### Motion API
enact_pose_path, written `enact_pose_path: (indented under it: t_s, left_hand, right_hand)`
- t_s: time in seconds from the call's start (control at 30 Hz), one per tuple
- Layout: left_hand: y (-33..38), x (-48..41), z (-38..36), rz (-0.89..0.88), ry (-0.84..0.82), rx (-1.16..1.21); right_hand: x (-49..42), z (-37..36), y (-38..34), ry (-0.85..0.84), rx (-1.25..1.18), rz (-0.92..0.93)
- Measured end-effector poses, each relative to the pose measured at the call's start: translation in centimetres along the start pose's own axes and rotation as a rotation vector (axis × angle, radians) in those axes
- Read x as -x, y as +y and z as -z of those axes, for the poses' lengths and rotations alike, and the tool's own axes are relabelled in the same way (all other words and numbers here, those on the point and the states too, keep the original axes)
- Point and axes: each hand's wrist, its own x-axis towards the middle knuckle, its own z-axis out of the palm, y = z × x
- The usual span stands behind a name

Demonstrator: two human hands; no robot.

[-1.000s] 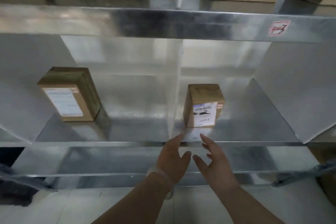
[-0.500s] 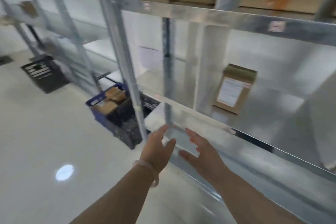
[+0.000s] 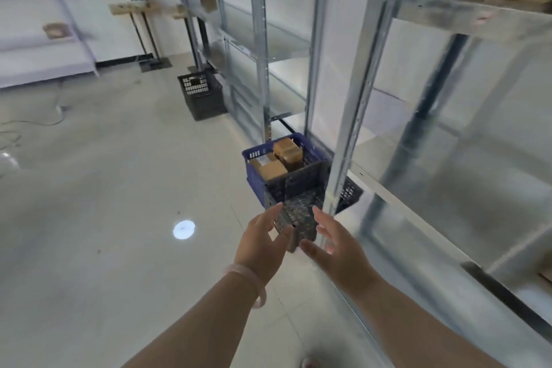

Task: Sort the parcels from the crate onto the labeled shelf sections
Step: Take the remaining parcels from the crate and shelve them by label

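Hovering open and empty, left hand [image 3: 263, 246] and right hand [image 3: 339, 245] half-hide a dark crate [image 3: 298, 212].

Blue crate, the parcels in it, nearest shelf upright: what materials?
Blue crate: likely moulded plastic, matte, with slotted lattice walls. Parcels: brown cardboard, and one looks glossy, maybe taped. Shelf upright: likely galvanised steel, with a dull silver sheen and punched holes along its face.

Bright diffuse light, motion blur, round glare on floor [image 3: 119, 188]
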Motion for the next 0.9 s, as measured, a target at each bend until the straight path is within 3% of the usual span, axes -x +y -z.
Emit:
enact_pose_path:
  t_s: [0.4, 0.9]
  left_hand:
    - [1.9, -17.5, 1.2, 0.067, 0.045, -0.041]
    - [-6.0, -44.1, 12.8, 0.061, -0.077, 0.039]
  right_hand:
    - [-19.1, 1.3, 0.1, -0.175, -0.084, -0.004]
    - [-43.9, -10.5, -6.6, -0.115, -0.087, -0.094]
